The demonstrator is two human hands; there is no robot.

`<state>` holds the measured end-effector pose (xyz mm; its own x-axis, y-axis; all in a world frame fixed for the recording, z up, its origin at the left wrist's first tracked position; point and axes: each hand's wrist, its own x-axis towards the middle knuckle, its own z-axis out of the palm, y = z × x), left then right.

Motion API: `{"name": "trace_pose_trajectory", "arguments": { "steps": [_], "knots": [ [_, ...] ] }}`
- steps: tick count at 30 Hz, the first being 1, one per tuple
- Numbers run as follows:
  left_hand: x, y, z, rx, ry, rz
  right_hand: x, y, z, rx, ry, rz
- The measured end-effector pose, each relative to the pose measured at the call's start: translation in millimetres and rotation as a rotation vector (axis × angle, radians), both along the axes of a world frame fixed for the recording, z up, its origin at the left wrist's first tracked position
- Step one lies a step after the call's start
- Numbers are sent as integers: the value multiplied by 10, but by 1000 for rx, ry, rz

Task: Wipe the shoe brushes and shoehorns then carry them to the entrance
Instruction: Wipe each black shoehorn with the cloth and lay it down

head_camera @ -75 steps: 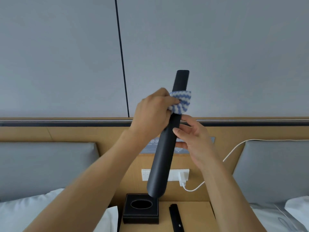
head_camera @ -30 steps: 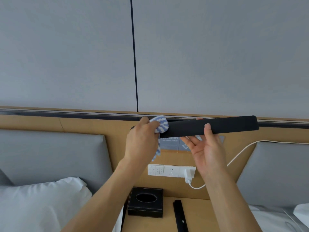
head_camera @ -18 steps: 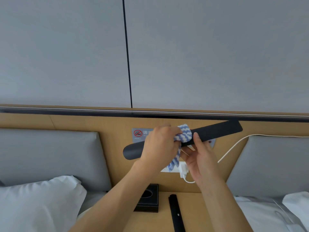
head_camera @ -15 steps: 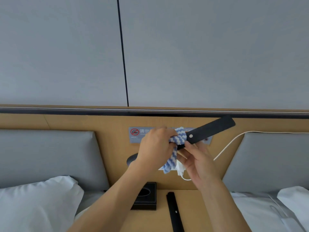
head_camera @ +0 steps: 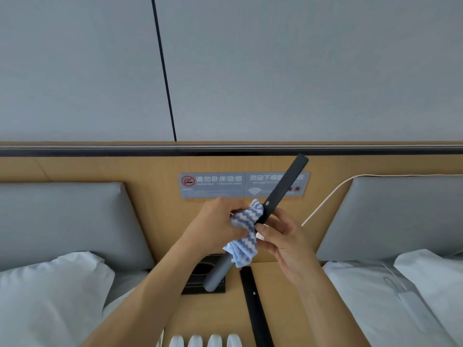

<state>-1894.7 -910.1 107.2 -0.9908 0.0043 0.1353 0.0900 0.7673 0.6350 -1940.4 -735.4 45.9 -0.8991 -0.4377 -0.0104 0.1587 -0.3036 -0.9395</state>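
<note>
So we're mid-wipe on the shoehorn (head_camera: 283, 190) here. It's held up in the air above the nightstand (head_camera: 215, 311), tilted, top end up toward the sign (head_camera: 213, 184) on the headboard, rounded end hanging just over the tissue box (head_camera: 198, 274). Our left hand (head_camera: 215, 225) has the cloth (head_camera: 244, 234) bunched in its fingers and pressed against the shaft around the middle. Our right hand (head_camera: 283, 236) is curled round the shaft right next to the cloth, steadying it.

A second shoehorn (head_camera: 253, 296) lies flat on the nightstand, just right of the tissue box, not touched. Some white things (head_camera: 205, 341) poke in at the nightstand's near edge; could be brush handles, can't really tell.

Our read: we're on the wiping step, first shoehorn, nowhere near the carry part. The lower rounded end below the cloth looks like it hasn't been reached, so the next move is probably sliding the cloth down that way, with the right hand shifting up so it's not in the path. Keep a firm grip, because a smooth thing like this could slip and knock into the stuff below.
</note>
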Motion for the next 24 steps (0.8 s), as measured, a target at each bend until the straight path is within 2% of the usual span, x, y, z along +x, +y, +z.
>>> {"name": "trace_pose_trajectory", "arguments": {
  "steps": [10, 18, 24],
  "knots": [
    [79, 79, -633, 65, 116, 254, 42, 87, -479, 474, 150, -176],
    [124, 52, -1230, 73, 72, 366, 112, 347, -1183, 848, 186, -103],
    [133, 105, -1708, 117, -17, 437, 182, 483, -1762, 1004, 89, -37]
  ]
}}
